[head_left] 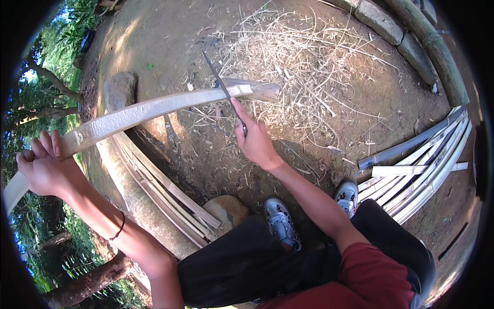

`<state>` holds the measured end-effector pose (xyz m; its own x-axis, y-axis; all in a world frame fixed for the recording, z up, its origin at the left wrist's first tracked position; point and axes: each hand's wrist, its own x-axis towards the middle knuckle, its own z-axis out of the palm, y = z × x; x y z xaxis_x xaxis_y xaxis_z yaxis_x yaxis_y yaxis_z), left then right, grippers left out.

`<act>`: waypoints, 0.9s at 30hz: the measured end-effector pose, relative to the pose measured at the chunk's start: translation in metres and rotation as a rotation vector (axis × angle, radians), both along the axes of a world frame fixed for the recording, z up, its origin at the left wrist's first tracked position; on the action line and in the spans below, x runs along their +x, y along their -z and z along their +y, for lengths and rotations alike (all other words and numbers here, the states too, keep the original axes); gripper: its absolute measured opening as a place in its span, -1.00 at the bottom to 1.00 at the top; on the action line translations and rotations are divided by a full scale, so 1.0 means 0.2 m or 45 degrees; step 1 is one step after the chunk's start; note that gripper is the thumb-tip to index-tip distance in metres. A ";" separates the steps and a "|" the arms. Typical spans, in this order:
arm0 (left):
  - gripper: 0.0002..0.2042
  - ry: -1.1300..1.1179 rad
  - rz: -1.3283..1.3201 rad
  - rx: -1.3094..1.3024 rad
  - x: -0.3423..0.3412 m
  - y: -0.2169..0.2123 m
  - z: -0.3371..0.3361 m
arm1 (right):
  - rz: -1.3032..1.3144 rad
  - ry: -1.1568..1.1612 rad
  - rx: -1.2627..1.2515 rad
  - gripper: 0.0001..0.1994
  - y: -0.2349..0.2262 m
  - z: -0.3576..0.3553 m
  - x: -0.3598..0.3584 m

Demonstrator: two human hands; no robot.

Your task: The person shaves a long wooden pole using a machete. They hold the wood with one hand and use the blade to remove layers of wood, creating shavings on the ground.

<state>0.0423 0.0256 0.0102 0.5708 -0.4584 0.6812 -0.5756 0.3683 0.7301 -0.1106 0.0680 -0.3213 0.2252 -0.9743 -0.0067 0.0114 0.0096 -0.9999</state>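
Note:
A long, pale split-bamboo strip (154,109) runs from the left edge toward the middle of the head view. My left hand (46,170) is closed around it near its left end. The strip's other end lies over a dark piece of wood (267,91) on the ground. In my right hand (257,145) is a long, narrow knife (215,74), its handle mostly hidden by my fingers. The blade crosses the bamboo strip close to that far end and points up and to the left.
Curly bamboo shavings (293,56) cover the ground ahead. Bundled strips lie at right (437,165) and at lower left (159,185), beside a pale log (116,165). Rocks stand near my feet (226,212) and behind the strip (121,90). Stone blocks (380,23) and a bamboo pole (427,38) edge the upper right.

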 end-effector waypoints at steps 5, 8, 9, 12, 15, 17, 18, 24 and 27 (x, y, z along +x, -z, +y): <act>-0.71 -0.030 0.115 -0.027 0.16 0.01 -0.03 | 0.059 -0.019 -0.035 -0.36 -0.03 -0.04 0.02; -0.70 0.052 0.082 0.037 0.18 0.01 0.02 | 0.070 -0.121 0.070 -0.39 -0.15 -0.04 -0.03; -0.70 0.089 0.062 0.060 0.18 0.00 0.04 | 0.046 -0.089 0.017 -0.39 -0.15 -0.02 -0.02; -0.70 0.021 0.013 0.073 0.12 -0.01 0.07 | 0.047 -0.066 -0.085 -0.41 -0.18 0.00 0.01; -0.67 0.034 0.020 0.041 0.07 0.01 0.06 | 0.055 -0.004 -0.031 -0.41 -0.06 -0.02 0.04; -0.66 0.062 0.038 0.049 0.06 0.00 0.07 | 0.104 0.023 0.048 -0.40 0.11 -0.03 0.00; -0.66 0.030 0.059 0.023 0.06 -0.01 0.06 | 0.130 0.033 0.076 -0.40 0.12 -0.07 -0.02; -0.65 -0.025 -0.047 0.009 0.00 -0.01 0.04 | -0.009 -0.017 -0.011 -0.39 -0.07 -0.03 0.00; -0.66 -0.058 -0.044 -0.029 -0.05 0.00 0.03 | 0.014 -0.022 0.067 -0.37 -0.04 -0.02 -0.01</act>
<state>0.0320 0.0319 0.0103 0.5667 -0.4169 0.7107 -0.6166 0.3574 0.7014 -0.1120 0.0643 -0.3124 0.2418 -0.9685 -0.0601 -0.0005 0.0618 -0.9981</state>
